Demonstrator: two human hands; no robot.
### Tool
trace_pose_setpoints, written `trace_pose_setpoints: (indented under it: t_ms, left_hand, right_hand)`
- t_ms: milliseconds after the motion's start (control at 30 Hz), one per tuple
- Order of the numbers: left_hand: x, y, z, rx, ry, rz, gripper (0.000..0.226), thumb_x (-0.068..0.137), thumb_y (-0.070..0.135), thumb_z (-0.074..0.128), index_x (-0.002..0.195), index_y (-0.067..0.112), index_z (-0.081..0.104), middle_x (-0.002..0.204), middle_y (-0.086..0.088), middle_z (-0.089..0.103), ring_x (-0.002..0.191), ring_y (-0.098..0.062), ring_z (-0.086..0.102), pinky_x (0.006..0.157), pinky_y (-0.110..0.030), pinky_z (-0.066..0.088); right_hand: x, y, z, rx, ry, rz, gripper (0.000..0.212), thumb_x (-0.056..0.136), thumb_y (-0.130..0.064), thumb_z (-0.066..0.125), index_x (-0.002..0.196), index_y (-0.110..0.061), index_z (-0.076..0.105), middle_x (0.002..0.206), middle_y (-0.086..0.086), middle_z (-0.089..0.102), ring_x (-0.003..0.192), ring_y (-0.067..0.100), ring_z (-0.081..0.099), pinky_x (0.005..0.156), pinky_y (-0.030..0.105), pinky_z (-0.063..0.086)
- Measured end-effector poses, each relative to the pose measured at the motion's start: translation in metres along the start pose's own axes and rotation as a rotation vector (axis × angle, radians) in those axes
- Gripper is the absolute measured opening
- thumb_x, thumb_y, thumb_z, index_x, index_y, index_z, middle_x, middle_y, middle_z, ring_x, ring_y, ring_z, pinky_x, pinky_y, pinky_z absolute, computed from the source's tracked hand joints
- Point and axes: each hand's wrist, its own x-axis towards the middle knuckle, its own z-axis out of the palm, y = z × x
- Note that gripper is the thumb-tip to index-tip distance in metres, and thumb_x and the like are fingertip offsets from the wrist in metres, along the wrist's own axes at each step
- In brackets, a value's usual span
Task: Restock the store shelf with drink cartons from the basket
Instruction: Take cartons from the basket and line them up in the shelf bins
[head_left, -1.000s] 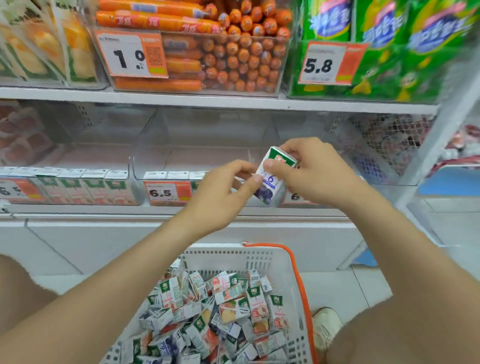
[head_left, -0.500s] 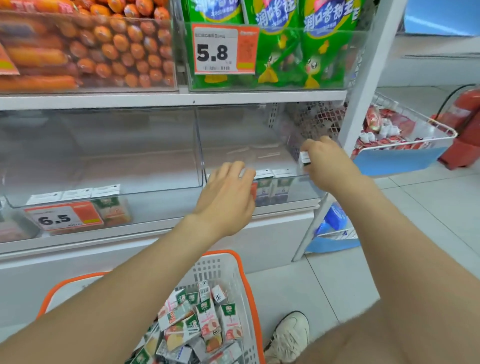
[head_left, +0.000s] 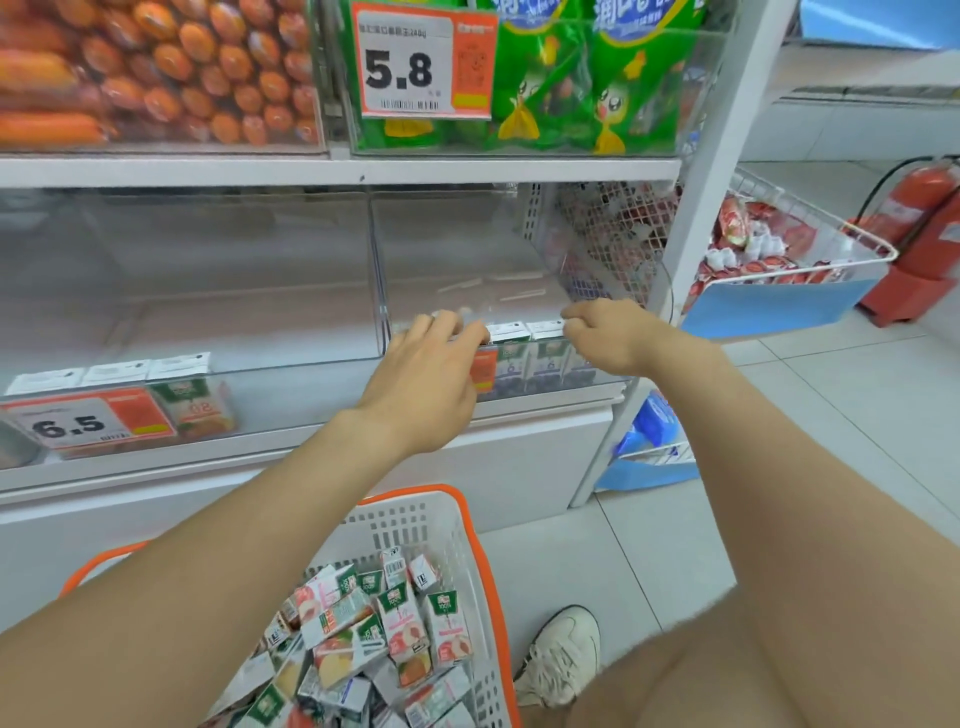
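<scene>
1. My left hand (head_left: 436, 374) lay over the front edge of the right clear bin (head_left: 540, 249) on the lower shelf. The fingers were relaxed and nearly straight, holding nothing, their tips touching the left end of the carton row.
2. My right hand (head_left: 602, 338) sat at the right end of the same row with its fingers (head_left: 571, 319) curled down over the bin's front wall. I could not tell whether they were gripping a carton or only resting on it.
3. The purple drink cartons (head_left: 527, 358) stood upright, side by side, against the bin's front wall, between my two hands.
4. The white basket (head_left: 457, 525) with an orange rim stood on the floor below my arms. The mixed drink cartons (head_left: 395, 634) lay jumbled inside it.
5. In the left bin, three green-topped cartons (head_left: 192, 395) stood beside a 6.5 price tag (head_left: 88, 423).
6. On the upper shelf were sausages (head_left: 156, 78) and green packets (head_left: 571, 78).
</scene>
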Motion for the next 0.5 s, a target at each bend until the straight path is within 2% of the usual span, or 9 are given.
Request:
trace_pose_setpoints:
  t_ms: [67,100,200,233,267,333,400,500]
  left_hand:
    - [-0.007,-0.006,-0.004,-0.100,0.018,0.023,0.038,0.097,0.013,0.052,0.135,0.017,0.053,0.131,-0.005,0.052,0.115,-0.030,0.049,0.098,-0.043,0.045]
    - [-0.011,-0.008,-0.007,-0.139,0.046,0.032,0.036,0.097,0.011,0.053,0.133,0.015,0.055,0.131,-0.005,0.054,0.115,-0.028,0.051,0.097,-0.041,0.046]
    - [-0.029,-0.015,-0.016,-0.172,0.196,0.060,0.028,0.094,0.006,0.056,0.119,0.015,0.062,0.120,-0.002,0.058,0.107,-0.025,0.054,0.089,-0.038,0.049]
    - [-0.037,-0.018,-0.017,-0.175,0.247,0.059,0.024,0.092,0.005,0.057,0.113,0.015,0.064,0.113,-0.002,0.060,0.102,-0.026,0.055,0.087,-0.039,0.049]
    - [-0.047,-0.021,-0.017,-0.186,0.280,0.044,0.022,0.090,0.004,0.058,0.107,0.016,0.065,0.106,-0.002,0.061,0.097,-0.026,0.056,0.084,-0.041,0.049]
    - [-0.072,-0.031,-0.015,-0.252,0.250,-0.036,0.022,0.090,0.005,0.056,0.099,0.020,0.068,0.098,0.003,0.064,0.090,-0.022,0.059,0.080,-0.039,0.049]
    - [-0.100,-0.045,-0.008,-0.327,0.088,-0.106,0.028,0.092,0.005,0.052,0.098,0.026,0.070,0.095,0.009,0.066,0.086,-0.015,0.060,0.078,-0.036,0.051]
    - [-0.147,-0.070,0.010,-0.322,-0.232,-0.135,0.032,0.093,0.003,0.051,0.096,0.029,0.069,0.096,0.012,0.067,0.087,-0.013,0.058,0.079,-0.036,0.052]
  right_hand:
    - [-0.006,-0.007,0.007,-0.086,0.076,0.018,0.046,0.105,-0.042,0.030,0.125,-0.009,0.056,0.134,0.019,0.060,0.116,0.040,0.055,0.098,0.049,0.044]
    - [-0.011,-0.015,0.009,-0.130,0.143,0.016,0.040,0.105,-0.037,0.034,0.124,-0.007,0.052,0.130,0.021,0.057,0.112,0.041,0.053,0.093,0.048,0.043]
    - [-0.033,-0.060,0.014,-0.108,0.380,-0.167,0.026,0.097,-0.016,0.049,0.119,-0.003,0.057,0.121,0.021,0.054,0.107,0.041,0.052,0.089,0.047,0.046]
    - [-0.045,-0.079,0.015,-0.054,0.373,-0.240,0.023,0.094,-0.014,0.051,0.111,-0.004,0.063,0.115,0.020,0.060,0.104,0.040,0.055,0.090,0.046,0.048]
    - [-0.056,-0.096,0.020,-0.025,0.292,-0.308,0.021,0.092,-0.014,0.051,0.101,-0.006,0.068,0.106,0.018,0.066,0.099,0.038,0.059,0.087,0.045,0.051]
    - [-0.079,-0.128,0.040,-0.056,-0.021,-0.384,0.023,0.092,-0.016,0.048,0.087,-0.008,0.069,0.089,0.014,0.069,0.088,0.034,0.061,0.079,0.043,0.055]
    - [-0.100,-0.155,0.065,-0.141,-0.278,-0.434,0.025,0.096,-0.014,0.046,0.084,-0.006,0.067,0.082,0.012,0.066,0.080,0.030,0.057,0.072,0.038,0.052]
    - [-0.118,-0.187,0.110,-0.210,-0.531,-0.523,0.024,0.097,-0.010,0.045,0.076,-0.007,0.055,0.070,0.007,0.053,0.063,0.026,0.046,0.060,0.036,0.042]
